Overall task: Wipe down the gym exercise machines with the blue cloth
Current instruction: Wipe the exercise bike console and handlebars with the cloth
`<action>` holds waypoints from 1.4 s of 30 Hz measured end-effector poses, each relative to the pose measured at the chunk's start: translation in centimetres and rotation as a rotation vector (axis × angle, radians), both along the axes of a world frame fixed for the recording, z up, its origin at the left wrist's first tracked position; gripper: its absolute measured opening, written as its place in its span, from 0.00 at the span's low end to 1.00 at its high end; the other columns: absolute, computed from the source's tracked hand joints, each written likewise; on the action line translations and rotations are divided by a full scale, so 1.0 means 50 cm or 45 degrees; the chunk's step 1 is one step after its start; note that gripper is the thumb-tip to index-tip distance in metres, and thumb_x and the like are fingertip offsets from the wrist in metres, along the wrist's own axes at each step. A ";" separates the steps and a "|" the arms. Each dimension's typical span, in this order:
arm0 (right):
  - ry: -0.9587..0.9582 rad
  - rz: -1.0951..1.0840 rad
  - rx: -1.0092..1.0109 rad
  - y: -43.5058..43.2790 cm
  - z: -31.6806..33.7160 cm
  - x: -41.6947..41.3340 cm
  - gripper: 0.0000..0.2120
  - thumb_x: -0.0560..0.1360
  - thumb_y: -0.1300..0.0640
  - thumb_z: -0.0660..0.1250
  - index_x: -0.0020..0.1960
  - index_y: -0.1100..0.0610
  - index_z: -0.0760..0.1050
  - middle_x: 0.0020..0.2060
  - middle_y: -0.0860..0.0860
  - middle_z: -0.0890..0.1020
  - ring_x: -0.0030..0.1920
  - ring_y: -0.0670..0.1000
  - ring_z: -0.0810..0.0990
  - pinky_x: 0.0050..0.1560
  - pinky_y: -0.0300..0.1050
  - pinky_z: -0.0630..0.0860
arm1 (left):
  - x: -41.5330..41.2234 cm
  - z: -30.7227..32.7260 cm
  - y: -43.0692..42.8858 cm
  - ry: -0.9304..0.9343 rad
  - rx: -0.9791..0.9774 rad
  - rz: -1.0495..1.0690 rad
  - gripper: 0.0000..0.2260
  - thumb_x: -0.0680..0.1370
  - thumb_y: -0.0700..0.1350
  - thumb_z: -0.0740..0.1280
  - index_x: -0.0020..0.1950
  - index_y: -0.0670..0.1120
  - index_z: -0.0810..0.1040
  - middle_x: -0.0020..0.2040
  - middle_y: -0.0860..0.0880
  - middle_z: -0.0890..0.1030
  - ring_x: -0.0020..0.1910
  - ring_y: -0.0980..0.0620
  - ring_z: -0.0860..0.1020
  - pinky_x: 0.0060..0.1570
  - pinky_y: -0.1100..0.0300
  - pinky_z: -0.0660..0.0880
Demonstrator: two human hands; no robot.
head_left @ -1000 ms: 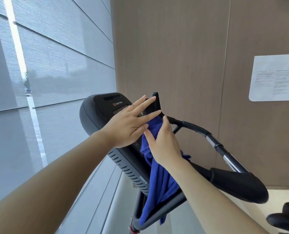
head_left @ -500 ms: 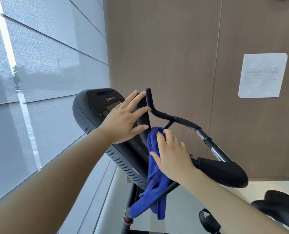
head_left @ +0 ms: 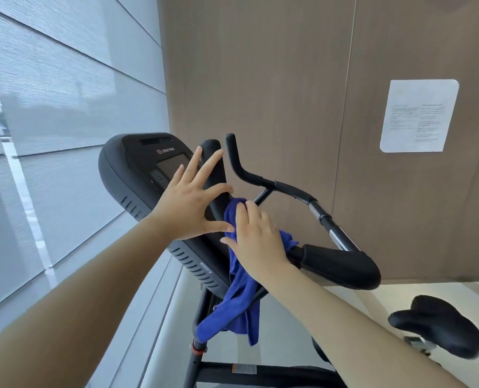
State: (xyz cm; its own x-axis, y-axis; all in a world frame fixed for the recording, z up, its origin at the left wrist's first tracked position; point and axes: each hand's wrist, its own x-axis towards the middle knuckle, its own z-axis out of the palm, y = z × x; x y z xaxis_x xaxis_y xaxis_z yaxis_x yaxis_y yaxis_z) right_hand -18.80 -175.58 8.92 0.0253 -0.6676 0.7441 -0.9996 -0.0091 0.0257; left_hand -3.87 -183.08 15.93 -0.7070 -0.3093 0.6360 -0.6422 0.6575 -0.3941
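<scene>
1. The left hand point(head_left: 189, 204) lies flat with fingers spread on the black console point(head_left: 132, 169) of an exercise bike, its fingertips reaching the dark screen point(head_left: 171, 166) and the padded grip behind it.
2. The right hand point(head_left: 256, 239) presses a blue cloth point(head_left: 239, 301) against the console's right edge (palm down, fingers flat rather than curled); the cloth's loose end hangs below the wrist over the frame.
3. A black handlebar point(head_left: 274, 186) curves right to a thick padded elbow rest point(head_left: 341, 266).
4. The saddle point(head_left: 439, 323) sits at lower right.
5. A printed paper sheet point(head_left: 420, 116) is stuck on the brown wall point(head_left: 260, 79); grey window blinds point(head_left: 50, 93) fill the left.
</scene>
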 end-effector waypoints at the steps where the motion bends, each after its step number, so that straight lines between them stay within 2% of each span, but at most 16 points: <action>1: 0.038 -0.029 -0.010 0.004 -0.007 -0.002 0.32 0.72 0.42 0.67 0.65 0.62 0.64 0.58 0.58 0.74 0.48 0.55 0.77 0.47 0.47 0.78 | 0.001 -0.001 0.003 0.002 0.003 0.002 0.34 0.66 0.78 0.51 0.63 0.60 0.68 0.78 0.47 0.45 0.76 0.39 0.40 0.68 0.34 0.56; 6: 0.202 -0.146 0.000 0.052 -0.030 -0.044 0.34 0.69 0.45 0.72 0.67 0.61 0.66 0.61 0.59 0.75 0.48 0.54 0.80 0.44 0.46 0.78 | 0.004 0.006 0.027 -0.007 0.061 0.048 0.35 0.67 0.77 0.49 0.65 0.59 0.69 0.78 0.47 0.46 0.76 0.39 0.42 0.69 0.34 0.56; 11: 0.189 -0.133 0.015 0.106 -0.040 -0.099 0.32 0.65 0.45 0.75 0.61 0.64 0.71 0.51 0.56 0.79 0.45 0.53 0.80 0.42 0.44 0.77 | -0.010 0.002 0.056 -0.003 0.091 0.139 0.37 0.66 0.77 0.49 0.66 0.56 0.69 0.78 0.46 0.46 0.76 0.40 0.42 0.70 0.34 0.51; 14: 0.033 0.001 0.323 0.085 0.004 -0.098 0.31 0.70 0.44 0.71 0.63 0.60 0.64 0.56 0.56 0.75 0.52 0.54 0.77 0.49 0.46 0.75 | -0.029 -0.016 0.073 -0.135 0.061 0.126 0.36 0.68 0.76 0.49 0.69 0.57 0.67 0.78 0.48 0.51 0.77 0.46 0.46 0.69 0.34 0.44; 16: -0.132 0.098 0.539 0.058 0.031 -0.102 0.32 0.69 0.45 0.72 0.64 0.58 0.61 0.58 0.56 0.73 0.55 0.57 0.77 0.51 0.49 0.76 | -0.045 -0.041 0.078 -0.287 0.085 0.107 0.35 0.70 0.74 0.49 0.73 0.59 0.59 0.77 0.52 0.57 0.77 0.50 0.48 0.68 0.35 0.37; 18: -0.222 0.144 0.619 0.046 0.040 -0.108 0.34 0.68 0.45 0.73 0.65 0.56 0.61 0.59 0.55 0.73 0.56 0.58 0.77 0.53 0.52 0.77 | -0.058 -0.065 0.079 -0.347 0.120 0.147 0.34 0.72 0.72 0.48 0.75 0.59 0.53 0.73 0.55 0.65 0.76 0.52 0.51 0.67 0.34 0.33; 20: -0.241 0.178 0.531 0.053 0.026 -0.110 0.33 0.68 0.43 0.72 0.64 0.55 0.61 0.57 0.55 0.74 0.54 0.56 0.77 0.50 0.50 0.77 | -0.066 -0.078 0.081 -0.325 0.134 0.196 0.33 0.73 0.71 0.47 0.75 0.60 0.51 0.69 0.56 0.70 0.75 0.52 0.55 0.67 0.34 0.32; 22: -0.163 0.172 0.355 0.064 0.000 -0.109 0.29 0.70 0.42 0.70 0.62 0.57 0.63 0.55 0.55 0.74 0.51 0.55 0.78 0.47 0.48 0.76 | -0.072 -0.082 0.087 -0.285 0.163 0.215 0.33 0.72 0.71 0.46 0.75 0.60 0.50 0.67 0.55 0.72 0.75 0.52 0.57 0.68 0.34 0.36; 26: -0.124 0.200 0.112 0.085 -0.026 -0.108 0.23 0.76 0.49 0.65 0.65 0.60 0.64 0.57 0.58 0.75 0.53 0.55 0.76 0.51 0.47 0.74 | -0.086 -0.093 0.119 -0.177 0.274 0.231 0.34 0.71 0.73 0.44 0.75 0.61 0.52 0.69 0.54 0.70 0.75 0.50 0.56 0.70 0.34 0.43; 28: -0.173 0.276 0.085 0.097 -0.026 -0.119 0.18 0.78 0.52 0.63 0.64 0.60 0.66 0.57 0.57 0.74 0.53 0.55 0.76 0.52 0.47 0.74 | -0.099 -0.101 0.142 -0.121 0.358 0.217 0.33 0.72 0.72 0.43 0.74 0.60 0.54 0.71 0.54 0.68 0.76 0.49 0.55 0.71 0.36 0.43; 30: -0.194 0.356 0.088 0.108 -0.018 -0.139 0.13 0.78 0.56 0.62 0.61 0.59 0.68 0.55 0.57 0.75 0.52 0.54 0.76 0.52 0.47 0.75 | -0.110 -0.108 0.165 -0.052 0.462 0.198 0.31 0.73 0.70 0.46 0.74 0.60 0.55 0.72 0.56 0.66 0.76 0.50 0.54 0.72 0.37 0.43; 32: -0.221 0.442 0.127 0.116 -0.003 -0.166 0.10 0.78 0.57 0.62 0.58 0.59 0.69 0.52 0.56 0.75 0.49 0.54 0.76 0.48 0.46 0.76 | -0.124 -0.111 0.186 0.028 0.552 0.189 0.29 0.74 0.67 0.50 0.73 0.61 0.54 0.72 0.57 0.65 0.76 0.52 0.55 0.72 0.38 0.43; 35: -0.263 0.530 0.203 0.125 0.023 -0.204 0.08 0.77 0.57 0.63 0.54 0.59 0.70 0.50 0.56 0.75 0.48 0.56 0.76 0.43 0.45 0.71 | -0.155 -0.113 0.216 0.117 0.625 0.224 0.27 0.76 0.64 0.52 0.74 0.62 0.50 0.71 0.59 0.66 0.74 0.53 0.58 0.73 0.39 0.45; 37: -0.249 0.529 0.216 0.129 0.036 -0.227 0.06 0.77 0.59 0.62 0.53 0.59 0.69 0.50 0.56 0.75 0.49 0.57 0.75 0.42 0.45 0.67 | -0.181 -0.117 0.237 0.153 0.664 0.248 0.31 0.76 0.64 0.53 0.75 0.60 0.44 0.69 0.57 0.68 0.72 0.54 0.62 0.73 0.41 0.46; 39: -0.216 0.507 0.198 0.132 0.048 -0.253 0.06 0.77 0.59 0.62 0.53 0.58 0.69 0.50 0.55 0.74 0.50 0.58 0.74 0.43 0.47 0.69 | -0.207 -0.124 0.258 0.186 0.689 0.240 0.35 0.75 0.65 0.54 0.75 0.57 0.38 0.68 0.55 0.70 0.69 0.55 0.66 0.74 0.44 0.46; 42: -0.200 0.438 0.110 0.131 0.062 -0.289 0.10 0.76 0.57 0.64 0.57 0.56 0.70 0.53 0.53 0.74 0.53 0.57 0.73 0.49 0.52 0.71 | -0.252 -0.130 0.278 0.278 0.719 0.197 0.41 0.72 0.69 0.53 0.75 0.53 0.35 0.67 0.54 0.72 0.68 0.56 0.67 0.73 0.48 0.49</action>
